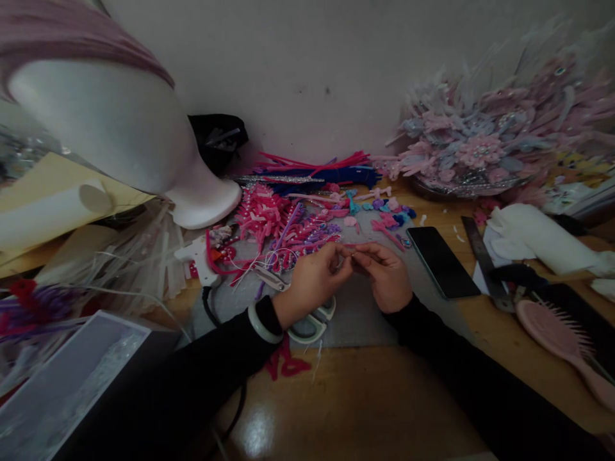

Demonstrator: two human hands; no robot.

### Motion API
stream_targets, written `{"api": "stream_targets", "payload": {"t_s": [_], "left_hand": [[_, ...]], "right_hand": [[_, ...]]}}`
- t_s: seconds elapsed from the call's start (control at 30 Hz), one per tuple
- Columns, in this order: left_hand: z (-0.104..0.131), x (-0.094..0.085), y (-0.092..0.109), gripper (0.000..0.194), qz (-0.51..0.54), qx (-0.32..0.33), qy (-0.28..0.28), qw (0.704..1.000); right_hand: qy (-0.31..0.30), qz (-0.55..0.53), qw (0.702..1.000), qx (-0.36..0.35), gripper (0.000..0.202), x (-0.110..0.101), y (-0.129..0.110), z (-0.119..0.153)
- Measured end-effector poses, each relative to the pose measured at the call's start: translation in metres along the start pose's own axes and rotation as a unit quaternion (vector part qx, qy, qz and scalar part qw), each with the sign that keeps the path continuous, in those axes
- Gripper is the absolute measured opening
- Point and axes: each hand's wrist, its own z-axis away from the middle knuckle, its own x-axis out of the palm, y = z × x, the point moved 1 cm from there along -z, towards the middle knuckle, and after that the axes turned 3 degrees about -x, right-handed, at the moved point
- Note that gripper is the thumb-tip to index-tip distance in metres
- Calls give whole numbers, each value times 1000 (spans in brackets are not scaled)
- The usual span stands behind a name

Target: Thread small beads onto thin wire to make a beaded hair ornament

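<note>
Over the grey mat (355, 323), my left hand (312, 278) and my right hand (387, 275) meet fingertip to fingertip. Pinched between them is a thin pink pipe cleaner (352, 246), mostly hidden by the fingers. Scissors (307, 330) with pale handles lie under my left wrist, partly covered. Just beyond my hands spreads a pile of pink fuzzy pipe-cleaner pieces (264, 214) with bead-like trim. Small blue, pink and purple fuzzy shapes (387, 214) lie to its right. A white glue gun (202, 259) rests left of the pile.
A white mannequin head (125, 128) stands at the left, near a box of clear pieces (91, 384). To the right lie a phone (444, 262), a metal ruler (487, 266) and a pink hairbrush (552, 333). A pastel flower arrangement (480, 141) stands at the back right.
</note>
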Motion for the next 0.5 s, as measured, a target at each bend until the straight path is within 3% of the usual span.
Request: {"api": "stream_targets", "payload": {"t_s": [0.5], "left_hand": [[0,-1,2,18,-14,7,-1,1000]], "right_hand": [[24,-10,1000,2,11,4,-1,2]]}}
